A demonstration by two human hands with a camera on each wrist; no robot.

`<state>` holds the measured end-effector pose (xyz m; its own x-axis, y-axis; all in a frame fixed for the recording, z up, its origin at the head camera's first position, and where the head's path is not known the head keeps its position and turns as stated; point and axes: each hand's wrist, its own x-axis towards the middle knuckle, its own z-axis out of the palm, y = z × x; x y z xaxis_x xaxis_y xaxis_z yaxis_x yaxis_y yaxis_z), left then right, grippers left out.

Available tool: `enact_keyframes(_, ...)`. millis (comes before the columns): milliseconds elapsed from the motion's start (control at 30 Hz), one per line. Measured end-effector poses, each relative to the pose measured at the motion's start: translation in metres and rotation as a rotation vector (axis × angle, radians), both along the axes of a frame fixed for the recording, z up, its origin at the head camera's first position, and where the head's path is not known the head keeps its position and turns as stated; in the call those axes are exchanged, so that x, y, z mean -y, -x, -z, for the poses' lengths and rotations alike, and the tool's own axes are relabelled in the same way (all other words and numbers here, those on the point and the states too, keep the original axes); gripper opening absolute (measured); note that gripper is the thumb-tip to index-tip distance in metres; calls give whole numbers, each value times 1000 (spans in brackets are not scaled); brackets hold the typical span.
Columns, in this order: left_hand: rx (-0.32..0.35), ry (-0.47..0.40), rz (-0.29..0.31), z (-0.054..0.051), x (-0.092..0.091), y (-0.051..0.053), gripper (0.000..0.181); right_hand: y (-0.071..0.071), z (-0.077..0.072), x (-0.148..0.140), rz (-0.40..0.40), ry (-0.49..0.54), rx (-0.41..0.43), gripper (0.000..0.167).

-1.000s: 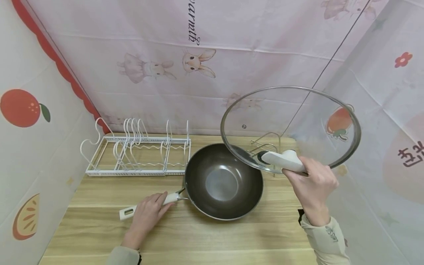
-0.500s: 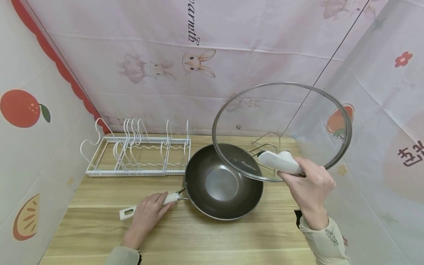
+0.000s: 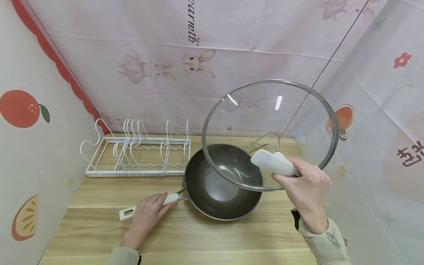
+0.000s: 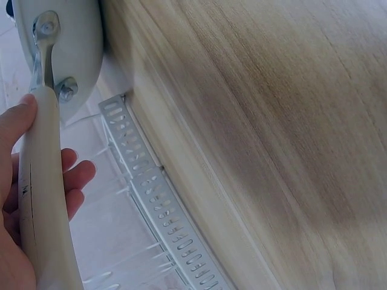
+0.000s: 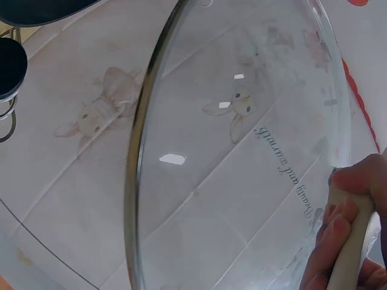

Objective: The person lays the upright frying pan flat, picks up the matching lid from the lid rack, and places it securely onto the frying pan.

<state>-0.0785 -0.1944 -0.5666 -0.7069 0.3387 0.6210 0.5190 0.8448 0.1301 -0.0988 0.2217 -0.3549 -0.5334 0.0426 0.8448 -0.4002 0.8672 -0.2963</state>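
A dark-lined wok (image 3: 198, 184) stands on the wooden tabletop, with its cream handle (image 4: 45, 181) pointing left and toward the person. My left hand (image 3: 149, 211) grips that handle; in the left wrist view the thumb lies along it and the fingers curl round from beneath. Up in the air, over the wok's right part and beyond it, is a clear glass lid (image 3: 268, 125) with a metal rim, held tilted. By its white knob handle (image 3: 273, 162), my right hand (image 3: 308, 184) holds this lid. The right wrist view shows the fingers wrapped about the knob handle (image 5: 351, 241).
To the wok's left, at the back of the tabletop (image 3: 205, 243), sits a white wire dish rack (image 3: 139, 173) with upright loops. A thin metal wire stand (image 3: 271, 134) is behind the lid. Printed cloth walls (image 3: 99, 55) border the back and both sides.
The lid has moved left and closer to the person in my right hand, now overlapping more of the wok in the head view. My left hand and the wok have stayed put.
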Motion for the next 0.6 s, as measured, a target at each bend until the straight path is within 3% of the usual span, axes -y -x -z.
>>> enact_keyframes(600,-15,-12,14,1,0,1,71,-5,-19,5,-45,10,235,30)
